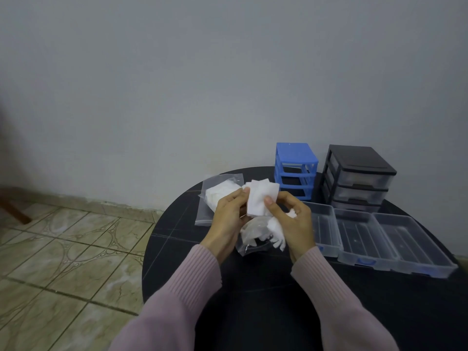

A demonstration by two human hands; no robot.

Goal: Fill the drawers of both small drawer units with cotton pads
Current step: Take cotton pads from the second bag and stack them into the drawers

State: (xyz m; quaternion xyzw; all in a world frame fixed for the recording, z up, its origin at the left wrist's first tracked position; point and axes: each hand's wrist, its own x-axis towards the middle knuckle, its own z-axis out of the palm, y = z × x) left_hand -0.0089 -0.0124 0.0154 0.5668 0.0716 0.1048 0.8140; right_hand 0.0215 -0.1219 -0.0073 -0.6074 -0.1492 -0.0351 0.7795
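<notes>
Head view: pinched between left hand [229, 216] and right hand [288, 219], both clasping a light, soft stack of cotton pads [260, 198], best gripped by its edges, drawers [379, 236] just right.

The contents of the black drawer unit [359, 178] are blurred behind its smoky drawer fronts, part of the torn clear bag [253, 239] at six o'clock is hidden by both hands, and the forearms are cut off by the bottom edge.
</notes>
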